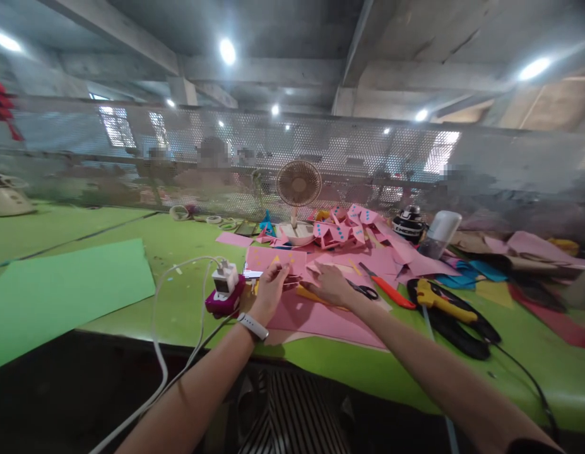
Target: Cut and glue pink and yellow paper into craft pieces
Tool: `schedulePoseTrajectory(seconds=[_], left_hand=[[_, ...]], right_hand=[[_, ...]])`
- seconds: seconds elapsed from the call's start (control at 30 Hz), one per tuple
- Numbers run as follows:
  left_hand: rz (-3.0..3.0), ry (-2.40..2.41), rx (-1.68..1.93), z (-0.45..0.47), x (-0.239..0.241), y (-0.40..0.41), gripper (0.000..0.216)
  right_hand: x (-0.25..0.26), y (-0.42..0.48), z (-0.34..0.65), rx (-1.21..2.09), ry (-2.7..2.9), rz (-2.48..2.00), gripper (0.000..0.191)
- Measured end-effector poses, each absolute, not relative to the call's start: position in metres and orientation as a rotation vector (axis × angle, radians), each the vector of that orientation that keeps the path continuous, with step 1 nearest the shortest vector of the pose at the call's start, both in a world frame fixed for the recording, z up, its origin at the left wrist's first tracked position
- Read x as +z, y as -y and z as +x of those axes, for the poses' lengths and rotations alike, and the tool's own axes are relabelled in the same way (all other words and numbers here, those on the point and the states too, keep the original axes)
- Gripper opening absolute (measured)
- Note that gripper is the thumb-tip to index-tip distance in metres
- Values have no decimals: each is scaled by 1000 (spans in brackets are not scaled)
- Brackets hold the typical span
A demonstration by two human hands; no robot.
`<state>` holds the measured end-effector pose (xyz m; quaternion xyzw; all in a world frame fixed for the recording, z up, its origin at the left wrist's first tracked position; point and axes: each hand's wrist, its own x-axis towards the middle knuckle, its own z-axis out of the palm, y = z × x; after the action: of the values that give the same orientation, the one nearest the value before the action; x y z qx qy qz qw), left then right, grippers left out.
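Observation:
My left hand (272, 284), with a pale band on its wrist, is closed over the pink paper (296, 315), fingertips together. What it pinches is too small to make out. Beside it, my right hand (332, 285) lies with fingers stretched out over the paper and a yellow piece (311, 295). Dark-handled scissors (368, 292) rest just right of that hand, partly behind the forearm. Further right is an orange-handled cutter (394, 294). Small yellow bits lie on the pink sheet (277, 257) behind my left hand.
A purple power block (226, 297) with white chargers and cables stands at left. At the right lies a yellow glue gun (443, 302) on black. Behind are a small fan (299, 183), folded pink pieces (339, 230) and a clear bottle (441, 233). A green sheet (74, 290) lies far left.

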<state>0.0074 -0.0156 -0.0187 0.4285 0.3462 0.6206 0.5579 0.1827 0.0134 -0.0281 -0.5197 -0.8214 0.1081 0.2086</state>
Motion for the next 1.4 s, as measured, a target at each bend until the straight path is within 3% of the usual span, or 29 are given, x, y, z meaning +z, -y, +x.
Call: schedulePoseTrajectory(seconds=[0.3,0.5,0.73,1.13,1.4], left_hand=[[1040,-804,1445,7,-25,13,28],[1036,-817,1413,7,-25,14,29],[997,-841,1366,11,-23,17,30],[861,-747,1310,16,-24,24,28],[768,-742,1302,19,-20,26,24]], right_hand=[[-25,-16,215,883,1669,-1174,40],[-15,-7,216,1038,1431,-1112,32],[-2,1,194,976,1549,-1100,31],[-8,-10,171,473,1739,-1125,20],[-10,-9,170,582,1704,-1118,25]])
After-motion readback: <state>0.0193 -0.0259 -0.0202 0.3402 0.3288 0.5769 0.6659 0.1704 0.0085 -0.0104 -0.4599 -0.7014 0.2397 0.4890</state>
